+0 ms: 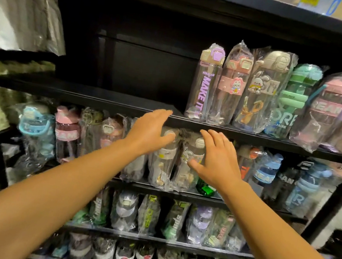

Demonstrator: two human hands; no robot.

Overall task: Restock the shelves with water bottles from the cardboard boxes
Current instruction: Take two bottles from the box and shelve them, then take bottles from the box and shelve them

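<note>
A black shelf rack [86,94] holds plastic-wrapped water bottles on several levels. On the upper shelf a row of bottles stands at the right, starting with a clear bottle with a purple lid [204,83]; the shelf's left half is bare. My left hand [149,131] and my right hand [216,160] are both stretched forward with straight fingers and hold nothing. Between them, one level down, stand two clear wrapped bottles [162,157] with beige lids. My right hand's thumb lies against the right one of the pair [189,165]. No cardboard box shows.
Silvery wrapped packs [17,11] hang at the upper left. Lower shelves are packed with more wrapped bottles [148,214]. A green item [205,189] lies on the second shelf under my right wrist. The rack's slanted post [337,196] stands at the right.
</note>
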